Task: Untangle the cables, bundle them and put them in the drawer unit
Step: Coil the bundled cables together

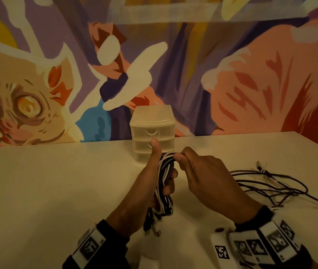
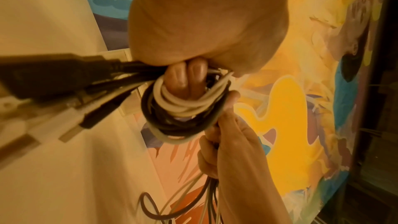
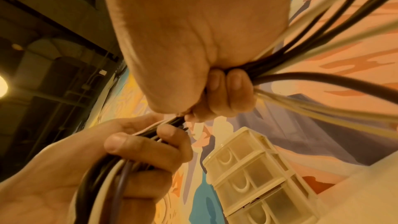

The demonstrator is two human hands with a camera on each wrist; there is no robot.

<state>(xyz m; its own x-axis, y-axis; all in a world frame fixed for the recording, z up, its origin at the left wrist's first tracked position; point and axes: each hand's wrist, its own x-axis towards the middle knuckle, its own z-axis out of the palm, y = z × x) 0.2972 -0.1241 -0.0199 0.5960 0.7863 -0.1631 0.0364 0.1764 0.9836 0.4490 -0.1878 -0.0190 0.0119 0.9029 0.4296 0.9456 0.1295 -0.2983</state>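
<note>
A coil of black and white cables (image 1: 164,183) is looped upright in my left hand (image 1: 154,177), thumb raised, fingers curled round it (image 2: 185,77). Plug ends (image 1: 152,228) hang below the coil and show blurred near the lens in the left wrist view. My right hand (image 1: 195,167) grips the strands at the top of the coil (image 3: 232,83), and the rest of the cables (image 1: 270,185) trail from it, loose on the table to the right. The small translucent drawer unit (image 1: 152,131) stands just behind my hands with all three drawers closed (image 3: 254,176).
The white table (image 1: 57,191) runs back to a painted mural wall (image 1: 231,74). A small white object (image 1: 148,263) lies at the near edge between my wrists.
</note>
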